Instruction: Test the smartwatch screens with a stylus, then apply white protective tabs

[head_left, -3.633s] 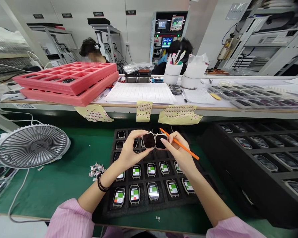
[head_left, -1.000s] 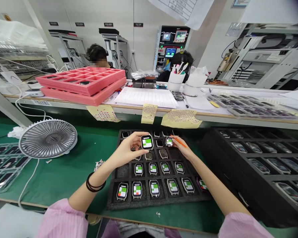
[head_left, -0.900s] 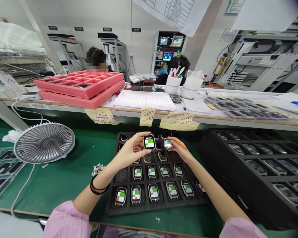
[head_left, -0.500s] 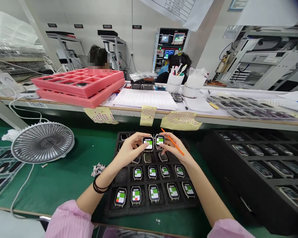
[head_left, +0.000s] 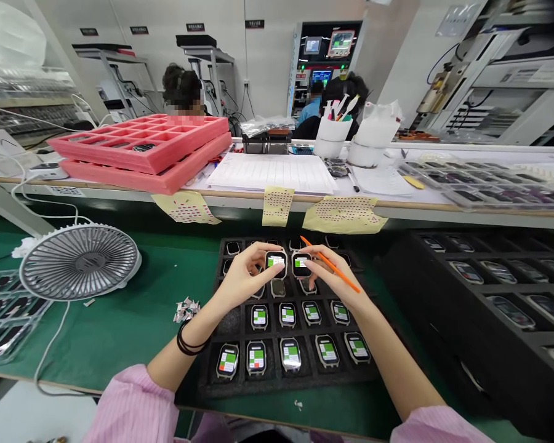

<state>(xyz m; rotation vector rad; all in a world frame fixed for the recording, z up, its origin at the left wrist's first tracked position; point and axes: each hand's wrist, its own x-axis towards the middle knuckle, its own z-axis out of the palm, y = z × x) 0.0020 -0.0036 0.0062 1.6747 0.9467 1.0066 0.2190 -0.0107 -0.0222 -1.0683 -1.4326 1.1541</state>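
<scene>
1. Foam tray [head_left: 231, 321] is sitting on work mat [head_left: 120, 344], w/ watches [head_left: 259, 317] lying in its holes.
2. Desk fan [head_left: 79, 262] is standing left of tray.
3. 2nd foam tray [head_left: 471, 307] is sitting right of it.
4. Long shelf [head_left: 277, 202] is running behind mat.
5. Stacked foam trays [head_left: 138, 161] are sitting on shelf, left of papers [head_left: 270, 173].
6. Pen cup [head_left: 331, 140] is standing behind papers, a bit right.

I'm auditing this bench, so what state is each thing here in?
Left hand: gripping a smartwatch, screen lit.
Right hand: gripping a second watch, screen lit, with an orange stick.
Black foam tray: front watches lit, rear ones dark.
Fan: cannot tell if running.
Pink trays: stacked.
</scene>
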